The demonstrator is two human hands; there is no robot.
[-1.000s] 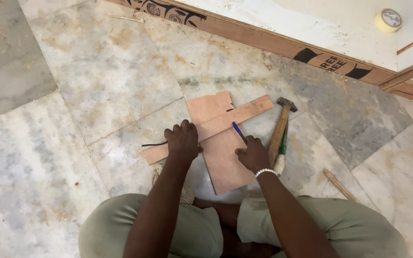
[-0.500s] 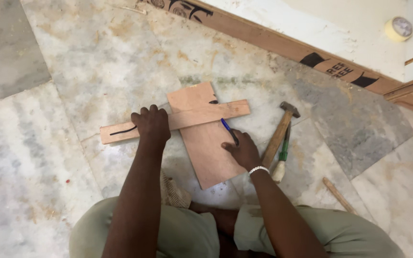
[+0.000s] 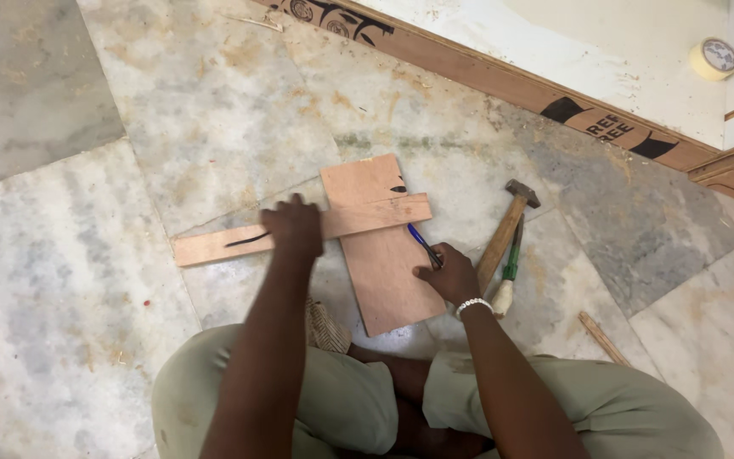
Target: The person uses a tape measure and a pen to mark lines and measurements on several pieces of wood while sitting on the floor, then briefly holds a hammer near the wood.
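I sit on a marble floor with a rectangular plywood board (image 3: 388,272) in front of me. A long wooden strip (image 3: 367,217) lies across the board, running left to right. My left hand (image 3: 293,228) presses down on the strip just left of the board. My right hand (image 3: 448,274) rests on the board's right edge and holds a blue pen (image 3: 422,244), its tip at the strip's lower edge.
A hammer with a wooden handle (image 3: 507,231) and a green-handled tool (image 3: 510,270) lie right of the board. A thin wood stick (image 3: 602,337) lies further right. A large plywood sheet (image 3: 571,59) with a tape roll (image 3: 714,58) sits at the top right.
The strip has slid left across the board and now lies more level. My left hand went with it. My right hand and pen stayed at the board's right edge.
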